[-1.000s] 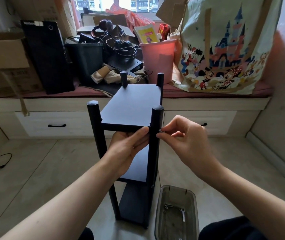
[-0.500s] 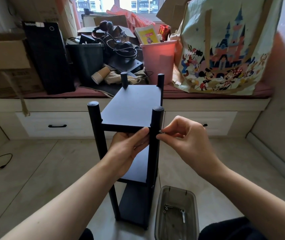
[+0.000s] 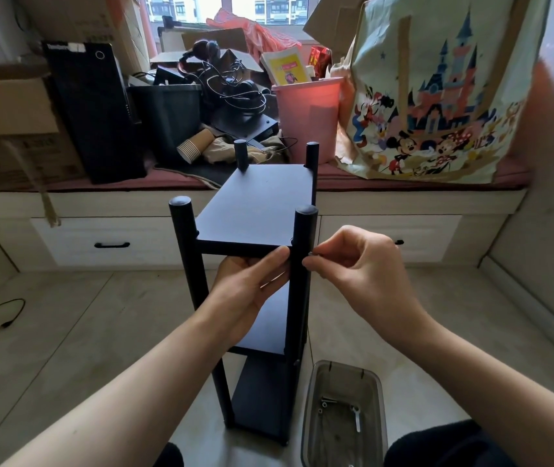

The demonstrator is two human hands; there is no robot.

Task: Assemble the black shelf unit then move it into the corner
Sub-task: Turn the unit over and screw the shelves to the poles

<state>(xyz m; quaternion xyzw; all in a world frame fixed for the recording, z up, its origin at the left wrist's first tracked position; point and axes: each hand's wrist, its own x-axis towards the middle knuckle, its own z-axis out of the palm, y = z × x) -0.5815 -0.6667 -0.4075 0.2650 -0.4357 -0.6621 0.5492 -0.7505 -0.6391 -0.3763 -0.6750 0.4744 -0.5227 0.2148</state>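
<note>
Fingers (image 3: 309, 263) pinch screw (image 3: 313, 254) at post (image 3: 300, 264) | tray (image 3: 375, 382) beside shelf unit (image 3: 262, 203)

Black shelf unit (image 3: 258, 203), pink bin (image 3: 309, 116), cartoon-castle-print bag (image 3: 437, 96).

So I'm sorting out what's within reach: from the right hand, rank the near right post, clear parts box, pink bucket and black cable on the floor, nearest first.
1. Near right post, touching the fingertips.
2. Clear parts box, on the floor below.
3. Pink bucket, on the window seat behind.
4. Black cable, far left.

Single head-worn view, facing forward and down, close over floor (image 3: 66, 332)
</note>
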